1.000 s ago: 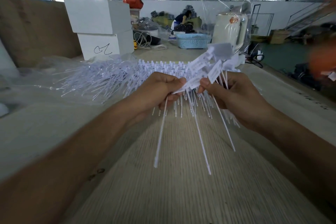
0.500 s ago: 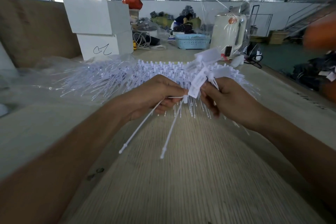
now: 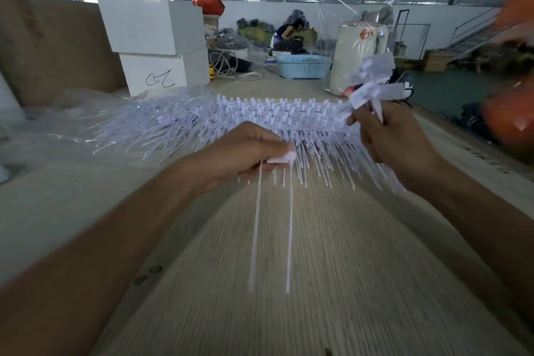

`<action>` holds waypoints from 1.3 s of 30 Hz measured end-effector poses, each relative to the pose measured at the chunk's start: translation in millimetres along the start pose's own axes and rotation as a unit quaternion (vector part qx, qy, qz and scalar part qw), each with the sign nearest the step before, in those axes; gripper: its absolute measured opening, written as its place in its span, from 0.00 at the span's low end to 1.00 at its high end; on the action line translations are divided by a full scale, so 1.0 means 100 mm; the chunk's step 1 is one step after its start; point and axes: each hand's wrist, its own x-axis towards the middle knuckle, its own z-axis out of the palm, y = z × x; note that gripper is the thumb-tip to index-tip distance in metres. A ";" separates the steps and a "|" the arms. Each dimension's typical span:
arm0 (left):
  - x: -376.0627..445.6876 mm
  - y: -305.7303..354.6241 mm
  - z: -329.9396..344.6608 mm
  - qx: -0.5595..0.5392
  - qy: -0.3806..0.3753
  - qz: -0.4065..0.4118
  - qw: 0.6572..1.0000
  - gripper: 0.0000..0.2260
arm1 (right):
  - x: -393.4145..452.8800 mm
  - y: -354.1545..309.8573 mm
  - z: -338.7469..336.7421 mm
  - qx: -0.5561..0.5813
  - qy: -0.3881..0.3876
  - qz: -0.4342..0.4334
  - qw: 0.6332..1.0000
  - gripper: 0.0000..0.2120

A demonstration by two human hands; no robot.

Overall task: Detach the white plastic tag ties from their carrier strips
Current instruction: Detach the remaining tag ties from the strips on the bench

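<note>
My left hand (image 3: 239, 153) pinches the white flat heads of two tag ties (image 3: 289, 225), whose thin tails hang straight down over the table. My right hand (image 3: 387, 136) grips a bunch of white tag ties (image 3: 372, 81), their flat label ends sticking up above my fingers and their tails pointing down to the right. The two hands are apart. Behind them a long pile of white tag ties on carrier strips (image 3: 260, 121) lies across the table.
The wooden table (image 3: 318, 283) stretches toward me. Clear plastic wrap (image 3: 57, 124) lies at the left. Two stacked white boxes (image 3: 156, 46), a blue basket (image 3: 303, 66) and a wrapped white appliance (image 3: 358, 55) stand behind. A person sits far back.
My hands have pulled apart: the left one came away down-left with two ties, the right one lifted its bunch up and to the right.
</note>
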 end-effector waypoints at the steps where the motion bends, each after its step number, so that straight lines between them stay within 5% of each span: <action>1: 0.01 -0.01 0.01 -0.019 0.018 0.007 1.000 0.15 | -0.01 0.01 0.04 0.005 -0.011 0.016 1.000 0.15; 8: 0.02 0.00 0.06 -0.048 0.019 0.053 0.997 0.07 | -0.19 -0.12 0.33 0.104 -0.120 0.117 0.980 0.15; 17: 0.04 0.00 0.15 -0.077 0.049 0.039 0.995 0.06 | -0.21 -0.14 0.30 0.188 -0.162 0.111 0.962 0.12; 29: 0.03 -0.01 0.23 -0.161 0.059 0.017 0.985 0.20 | -0.28 -0.21 0.29 0.206 -0.127 0.034 0.970 0.06; 35: 0.05 -0.01 0.23 -0.187 0.050 0.047 0.980 0.15 | -0.24 -0.16 0.30 0.203 -0.057 0.048 0.976 0.09; 39: 0.04 -0.01 0.31 -0.193 0.075 0.074 0.976 0.13 | -0.26 -0.15 0.30 0.226 -0.089 0.024 0.970 0.09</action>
